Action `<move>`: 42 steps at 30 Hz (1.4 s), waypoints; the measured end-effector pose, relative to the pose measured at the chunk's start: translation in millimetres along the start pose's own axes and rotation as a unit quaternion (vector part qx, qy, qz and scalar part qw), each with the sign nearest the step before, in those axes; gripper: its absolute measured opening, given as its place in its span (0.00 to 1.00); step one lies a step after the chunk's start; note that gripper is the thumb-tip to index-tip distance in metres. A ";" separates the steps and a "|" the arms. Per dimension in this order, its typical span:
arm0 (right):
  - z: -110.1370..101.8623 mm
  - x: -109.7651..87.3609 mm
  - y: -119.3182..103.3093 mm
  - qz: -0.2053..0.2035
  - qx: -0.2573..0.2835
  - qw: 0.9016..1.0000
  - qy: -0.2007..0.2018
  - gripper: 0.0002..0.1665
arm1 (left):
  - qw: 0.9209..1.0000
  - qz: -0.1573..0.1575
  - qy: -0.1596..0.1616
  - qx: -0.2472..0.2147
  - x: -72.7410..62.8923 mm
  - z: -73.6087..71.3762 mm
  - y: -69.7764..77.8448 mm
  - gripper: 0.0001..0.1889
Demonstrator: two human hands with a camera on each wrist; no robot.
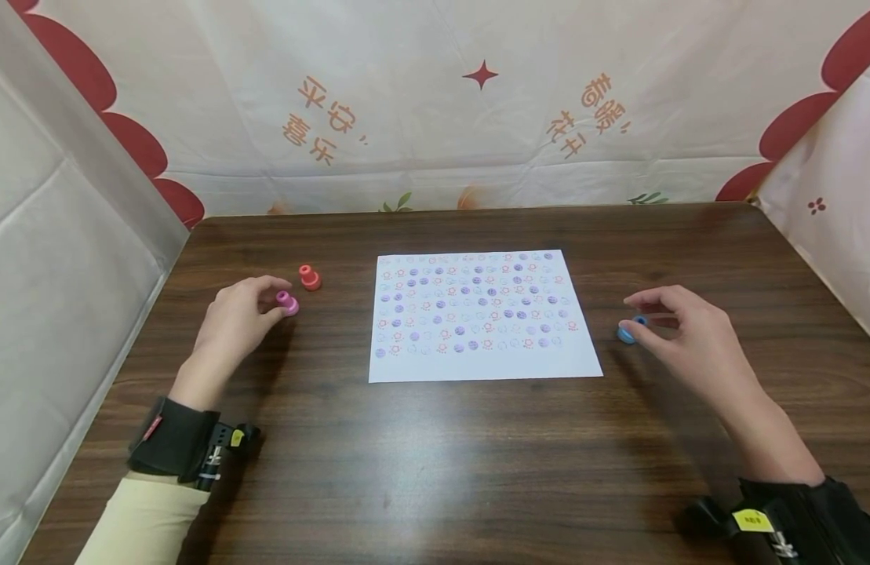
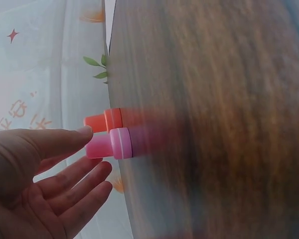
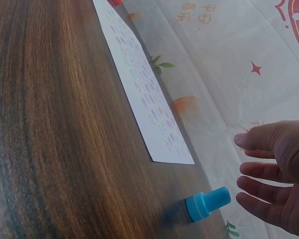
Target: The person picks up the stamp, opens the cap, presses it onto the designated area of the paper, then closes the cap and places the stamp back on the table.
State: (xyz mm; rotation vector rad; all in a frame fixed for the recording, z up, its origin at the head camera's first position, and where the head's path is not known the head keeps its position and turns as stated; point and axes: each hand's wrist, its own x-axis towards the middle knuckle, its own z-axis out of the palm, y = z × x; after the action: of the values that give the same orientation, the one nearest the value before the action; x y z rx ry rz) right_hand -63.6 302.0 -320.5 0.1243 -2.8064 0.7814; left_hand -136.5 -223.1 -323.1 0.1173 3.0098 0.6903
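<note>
My left hand reaches round a pink stamp that stands on the table, thumb on the near side and index finger on the far side. A gap shows between index finger and stamp in the head view; contact by the thumb is hard to tell. Just behind it stands a red stamp. Over on the right, my right hand is spread beside a blue stamp, which stands upright on the table. The right wrist view shows the fingers apart from it. Between the hands lies a white paper printed with rows of small purple, red and blue marks.
A dark wood-grain table carries everything. White printed cloth hangs behind its far edge, and more cloth hangs along the left side. Black wrist bands with cameras sit on both wrists.
</note>
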 end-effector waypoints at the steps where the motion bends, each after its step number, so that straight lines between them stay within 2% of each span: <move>1: 0.1 -0.1 -0.1 -0.001 -0.001 1.000 0.001 0.21 | 1.000 -0.001 -0.002 0.001 0.0 0.2 0.3 0.20; 16: 0.0 0.0 1.2 0.000 0.004 1.000 -0.002 0.20 | 1.000 -0.017 0.010 0.005 0.3 -0.1 -0.6 0.10; 29: -0.5 0.1 -1.4 -0.001 0.003 1.000 0.003 0.19 | 0.999 -0.034 0.026 -0.011 -4.6 -2.3 -0.2 0.11; 34: -0.8 0.6 -2.7 -0.005 0.002 1.000 0.006 0.19 | 0.998 -0.020 0.045 -0.028 -7.7 -2.5 1.0 0.11; 42: -0.6 1.2 -6.3 -0.012 0.006 1.000 0.014 0.19 | 0.994 0.026 0.059 -0.091 -11.7 -4.0 5.3 0.12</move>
State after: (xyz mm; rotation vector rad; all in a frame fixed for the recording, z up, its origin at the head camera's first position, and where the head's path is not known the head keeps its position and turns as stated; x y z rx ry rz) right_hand -63.7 296.9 -316.6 0.1476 -2.7692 0.7899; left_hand -124.7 -221.0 -316.8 0.1524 3.0440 1.0078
